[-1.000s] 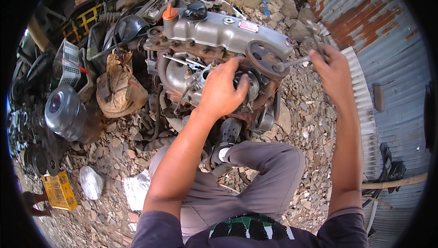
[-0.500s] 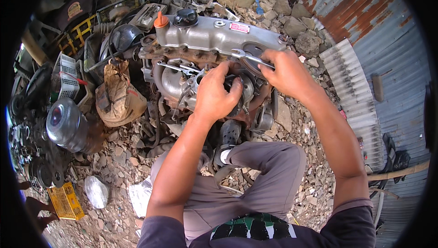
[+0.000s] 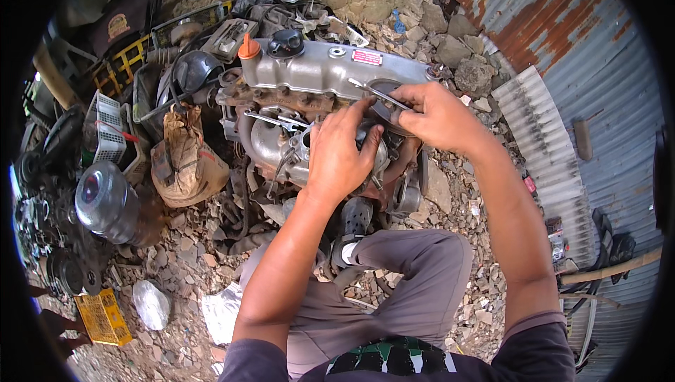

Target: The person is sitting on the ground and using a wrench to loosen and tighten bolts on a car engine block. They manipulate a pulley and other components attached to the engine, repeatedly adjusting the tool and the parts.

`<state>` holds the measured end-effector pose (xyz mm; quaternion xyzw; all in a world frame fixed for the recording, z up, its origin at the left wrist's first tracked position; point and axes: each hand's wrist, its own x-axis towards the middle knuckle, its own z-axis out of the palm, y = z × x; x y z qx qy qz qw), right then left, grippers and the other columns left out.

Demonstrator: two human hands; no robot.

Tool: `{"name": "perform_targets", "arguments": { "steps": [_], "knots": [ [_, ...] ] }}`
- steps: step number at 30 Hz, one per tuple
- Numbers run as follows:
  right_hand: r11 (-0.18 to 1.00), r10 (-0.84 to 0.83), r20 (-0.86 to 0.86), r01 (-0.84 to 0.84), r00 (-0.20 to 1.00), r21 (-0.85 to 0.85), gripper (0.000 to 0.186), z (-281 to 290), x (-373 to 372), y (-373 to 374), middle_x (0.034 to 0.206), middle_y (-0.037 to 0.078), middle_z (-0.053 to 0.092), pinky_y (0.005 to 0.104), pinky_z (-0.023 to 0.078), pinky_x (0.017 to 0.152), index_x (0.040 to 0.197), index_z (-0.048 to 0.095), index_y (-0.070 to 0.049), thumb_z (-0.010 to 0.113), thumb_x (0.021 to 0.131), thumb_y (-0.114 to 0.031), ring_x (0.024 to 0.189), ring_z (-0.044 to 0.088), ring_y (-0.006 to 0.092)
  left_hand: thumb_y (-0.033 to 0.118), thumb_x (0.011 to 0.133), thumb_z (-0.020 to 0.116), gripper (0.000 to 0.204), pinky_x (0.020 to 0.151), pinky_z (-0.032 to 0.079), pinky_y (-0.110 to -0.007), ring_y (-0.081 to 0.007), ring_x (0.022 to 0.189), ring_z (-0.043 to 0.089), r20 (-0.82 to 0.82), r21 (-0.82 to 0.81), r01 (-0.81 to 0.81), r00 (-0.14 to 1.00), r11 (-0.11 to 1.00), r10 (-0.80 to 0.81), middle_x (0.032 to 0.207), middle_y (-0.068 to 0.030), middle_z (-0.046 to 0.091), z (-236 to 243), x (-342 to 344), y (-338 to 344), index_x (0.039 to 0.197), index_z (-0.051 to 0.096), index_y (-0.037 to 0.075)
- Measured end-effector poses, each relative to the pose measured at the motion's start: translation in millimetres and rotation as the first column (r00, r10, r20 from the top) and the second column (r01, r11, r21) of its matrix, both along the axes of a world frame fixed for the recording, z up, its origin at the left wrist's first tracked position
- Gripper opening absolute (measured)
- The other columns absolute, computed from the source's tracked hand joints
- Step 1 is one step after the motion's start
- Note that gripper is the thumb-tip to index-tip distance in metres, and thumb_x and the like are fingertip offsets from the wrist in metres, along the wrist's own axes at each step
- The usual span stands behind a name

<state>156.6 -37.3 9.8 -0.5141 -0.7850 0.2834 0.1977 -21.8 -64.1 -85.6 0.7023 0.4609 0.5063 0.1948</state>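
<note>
A grey metal engine (image 3: 323,65), with an orange filler neck and a dark cap on its cover, lies before me among rubble. My right hand (image 3: 429,115) is closed on a silver open-end wrench (image 3: 365,86), its jaw end slanting up-left over the pulley (image 3: 391,88), which is partly hidden. My left hand (image 3: 341,153) rests on the engine left of the right one, fingers curled on a dark part near the pulley that I cannot make out. More silver metal, apparently a tool or linkage (image 3: 274,119), lies across the intake just left of my left hand.
A brown sack (image 3: 186,171), clear plastic jug (image 3: 98,202), plastic baskets (image 3: 110,132), a yellow crate (image 3: 102,319) and parts crowd the left. Rusty corrugated sheets (image 3: 548,16) stand at right. My bent legs (image 3: 415,290) are below. Another person's limbs (image 3: 63,326) show at lower left.
My right hand has swung left from beside the pulley to over it, the wrench now tilted toward upper left rather than upright. My left hand has stayed on the engine.
</note>
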Motion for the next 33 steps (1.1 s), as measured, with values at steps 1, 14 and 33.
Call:
{"name": "perform_targets", "arguments": {
  "steps": [1,14,33],
  "knots": [
    [0.998,0.020,-0.035,-0.022,0.999,-0.053,0.035,0,3,3,0.089,0.007,0.070,0.0304,0.052,0.077,0.116,0.065,0.009,0.057,0.085,-0.006,0.084,0.063,0.0132,0.022,0.091,0.067,0.038,0.092,0.044,-0.046,-0.0365,0.108,0.062,-0.002,0.032,0.005,1.000,0.999,-0.005,0.112,-0.0164,0.068,1,1,2,0.125,0.062,0.006],
    [0.875,-0.172,-0.432,-0.064,0.885,-0.480,0.023,3,15,-2,0.069,-0.006,0.052,0.0210,0.029,0.047,0.106,0.069,0.001,0.057,0.086,-0.001,0.056,0.040,0.0017,0.024,0.090,0.076,0.040,0.080,0.054,-0.033,-0.0210,0.092,0.071,0.130,-0.044,0.020,0.991,0.999,-0.015,0.101,-0.0167,0.073,10,11,14,0.119,0.067,-0.001],
    [0.886,-0.464,-0.786,0.213,0.407,-0.413,0.044,-72,94,-56,0.084,0.002,0.056,0.0211,0.033,0.046,0.131,0.055,0.007,0.057,0.088,-0.003,0.058,0.043,0.0040,0.026,0.097,0.065,0.032,0.060,0.049,-0.026,-0.0076,0.065,0.063,0.197,-0.161,-0.085,0.973,0.983,0.117,0.070,-0.0053,0.067,2,20,23,0.116,0.065,0.001]
  ]
}}
